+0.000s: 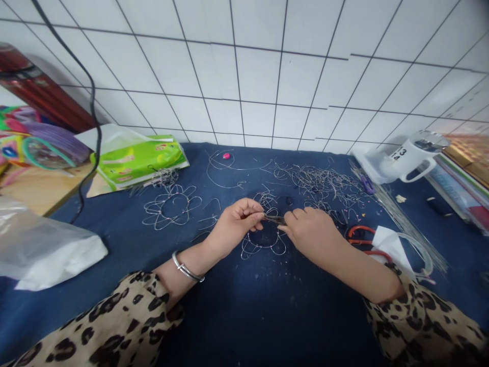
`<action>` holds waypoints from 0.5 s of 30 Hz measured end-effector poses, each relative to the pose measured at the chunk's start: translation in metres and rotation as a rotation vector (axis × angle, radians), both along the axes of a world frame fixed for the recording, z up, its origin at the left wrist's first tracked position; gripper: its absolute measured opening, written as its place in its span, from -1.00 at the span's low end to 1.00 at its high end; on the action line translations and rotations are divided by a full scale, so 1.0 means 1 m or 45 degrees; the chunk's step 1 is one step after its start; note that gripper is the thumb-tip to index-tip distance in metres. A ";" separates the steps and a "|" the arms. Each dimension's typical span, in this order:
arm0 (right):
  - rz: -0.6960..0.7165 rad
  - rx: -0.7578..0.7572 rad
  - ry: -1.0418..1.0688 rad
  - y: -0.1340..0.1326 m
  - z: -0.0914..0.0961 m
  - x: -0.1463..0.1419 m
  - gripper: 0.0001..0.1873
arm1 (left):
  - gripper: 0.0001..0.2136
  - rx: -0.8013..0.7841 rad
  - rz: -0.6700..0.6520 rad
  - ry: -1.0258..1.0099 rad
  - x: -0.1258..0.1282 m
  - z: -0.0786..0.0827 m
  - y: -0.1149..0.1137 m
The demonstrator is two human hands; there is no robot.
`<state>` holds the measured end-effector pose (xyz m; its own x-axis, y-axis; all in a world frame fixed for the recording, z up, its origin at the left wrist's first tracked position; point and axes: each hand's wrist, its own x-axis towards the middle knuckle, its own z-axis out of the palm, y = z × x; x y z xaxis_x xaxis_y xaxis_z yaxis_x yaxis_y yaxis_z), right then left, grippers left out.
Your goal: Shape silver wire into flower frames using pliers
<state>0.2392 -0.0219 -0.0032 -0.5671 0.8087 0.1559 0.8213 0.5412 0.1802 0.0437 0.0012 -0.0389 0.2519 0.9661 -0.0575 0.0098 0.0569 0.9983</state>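
Note:
My left hand (244, 219) is closed in a pinch on a thin wire flower (262, 245), whose looped petals hang below my fingers. My right hand (311, 229) is wrapped round a small pair of pliers (275, 219). The pliers' tips point left and meet the wire close to my left fingertips; the exact grip point is too small to make out. Another flower shape of bent wire (171, 208) lies flat on the blue cloth (244, 321), left of my hands.
Tangled wire scraps (324, 183) lie behind my right hand. Orange-handled scissors (361, 235), straight wires (408, 224) and a white mug (414, 155) are at right. A green tissue pack (141, 160), a plastic bag (57, 250) and a black cable (92, 102) are at left.

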 end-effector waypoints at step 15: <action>0.005 0.045 -0.044 -0.001 0.002 0.000 -0.70 | -0.90 -0.043 -0.020 -0.064 -0.002 -0.003 0.000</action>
